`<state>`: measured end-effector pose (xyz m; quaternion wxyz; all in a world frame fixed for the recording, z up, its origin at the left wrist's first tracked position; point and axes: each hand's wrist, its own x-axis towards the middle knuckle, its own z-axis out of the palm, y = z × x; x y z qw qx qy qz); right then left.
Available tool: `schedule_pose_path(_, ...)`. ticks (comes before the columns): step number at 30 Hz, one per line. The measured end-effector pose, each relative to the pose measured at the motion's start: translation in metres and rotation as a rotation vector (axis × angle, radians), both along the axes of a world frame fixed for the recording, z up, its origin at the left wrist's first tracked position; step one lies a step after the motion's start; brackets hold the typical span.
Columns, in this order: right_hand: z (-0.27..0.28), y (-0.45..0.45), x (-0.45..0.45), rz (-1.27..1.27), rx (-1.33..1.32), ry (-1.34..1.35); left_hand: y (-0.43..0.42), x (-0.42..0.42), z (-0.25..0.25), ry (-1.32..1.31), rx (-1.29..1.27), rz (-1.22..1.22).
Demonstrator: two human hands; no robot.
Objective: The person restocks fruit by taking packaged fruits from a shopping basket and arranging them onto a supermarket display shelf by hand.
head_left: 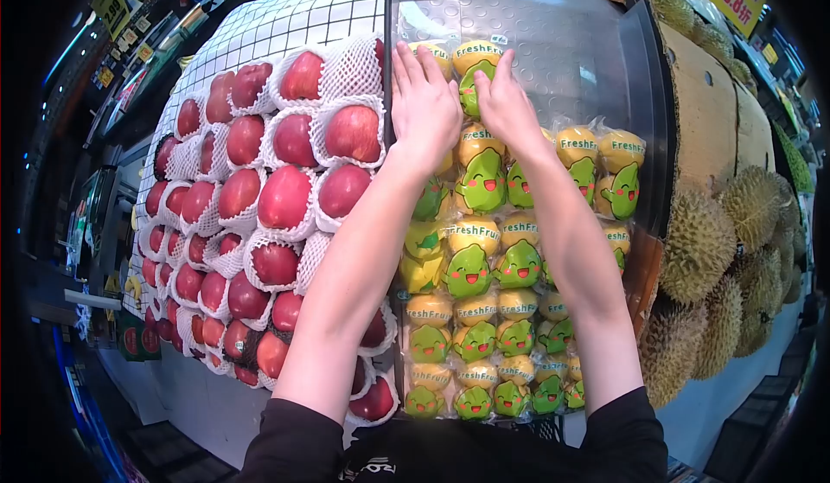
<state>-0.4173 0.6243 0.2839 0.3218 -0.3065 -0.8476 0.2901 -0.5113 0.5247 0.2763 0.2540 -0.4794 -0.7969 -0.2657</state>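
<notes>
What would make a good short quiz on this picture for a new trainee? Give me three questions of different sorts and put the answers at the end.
1. Multiple choice: what surrounds most of the round red apples?
a) Brown paper sleeves
b) White foam nets
c) Woven straw cups

2. True or false: the spiky brown durians lie to the right of the yellow fruit in clear printed plastic.

3. Short answer: which is nearer the apples, the bare left hand or the bare right hand?

Key: 1, b. 2, true. 3, the left hand.
</notes>
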Motion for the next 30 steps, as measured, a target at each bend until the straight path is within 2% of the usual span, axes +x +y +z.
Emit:
schedule_pose_path(2, 0.002, -0.002, 0.000, 0.012, 0.014, -0.013, -0.003, 0.004, -0.002, 0.022, -0.005, 0.027)
schedule_pose_path(5, -0.015, -0.002, -0.009, -0.036, 0.206, 0.103, -0.008, 0.006, 0.001, 0.037, -0.039, -0.021)
schedule_pose_path(8, -0.011, -0.012, -0.011, -0.044, 0.247, 0.060, -0.008, 0.006, -0.004, 0.008, -0.022, -0.060)
schedule_pose_path(18, -0.014, -0.005, -0.010, 0.012, 0.158, 0.096, -0.006, 0.004, -0.004, 0.005, 0.055, -0.063)
schedule_pose_path(22, -0.005, -0.018, 0.009, 0.003, 0.177, -0.019, -0.008, 0.001, -0.004, 0.051, 0.002, -0.036)
schedule_pose_path(25, -0.010, -0.040, 0.032, 0.018, 0.207, 0.021, -0.016, 0.012, 0.007, -0.107, -0.017, -0.070)
schedule_pose_path(28, -0.015, -0.068, 0.060, 0.027, 0.227, 0.176, -0.037, 0.038, 0.021, -0.271, 0.087, -0.218)
schedule_pose_path(30, -0.018, -0.086, 0.076, 0.070, 0.151, 0.215, -0.057, 0.064, 0.030, -0.324, 0.182, -0.292)
